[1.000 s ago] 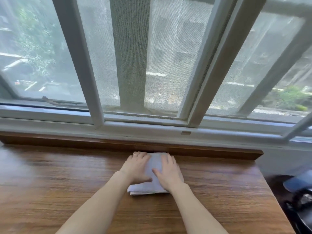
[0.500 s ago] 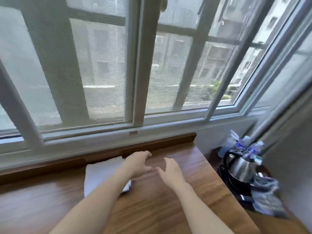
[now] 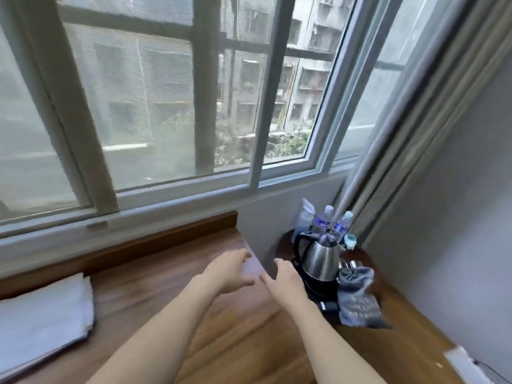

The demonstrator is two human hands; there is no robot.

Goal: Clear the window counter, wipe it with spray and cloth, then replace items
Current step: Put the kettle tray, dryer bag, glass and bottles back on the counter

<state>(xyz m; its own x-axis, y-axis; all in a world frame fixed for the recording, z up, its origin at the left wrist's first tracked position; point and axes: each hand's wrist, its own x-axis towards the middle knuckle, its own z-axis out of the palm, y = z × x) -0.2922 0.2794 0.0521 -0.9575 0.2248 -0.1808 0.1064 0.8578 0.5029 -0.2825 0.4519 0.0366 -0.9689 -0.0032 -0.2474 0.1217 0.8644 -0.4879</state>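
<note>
Now both hands hang above the right end of the wooden bench [image 3: 155, 295], holding nothing. Left hand [image 3: 230, 270] w/ fingers loosely curled, tips near the bench's right edge; right hand [image 3: 285, 281] just beside it, fingers relaxed & pointing fwd, thumb toward the left hand, the two not touching. Cloth [image 3: 44, 314], white & folded, lies flat on the bench at far left, well apart from both hands, under the window [image 3: 155, 112]. Lower side table [image 3: 368, 345] at right carries a steel kettle [image 3: 321, 259] on a black base, two water bottles [image 3: 322, 218] behind it, a blue-grey packet [image 3: 357, 300] in front. Curtain [image 3: 432, 128] hangs in the corner.
</note>
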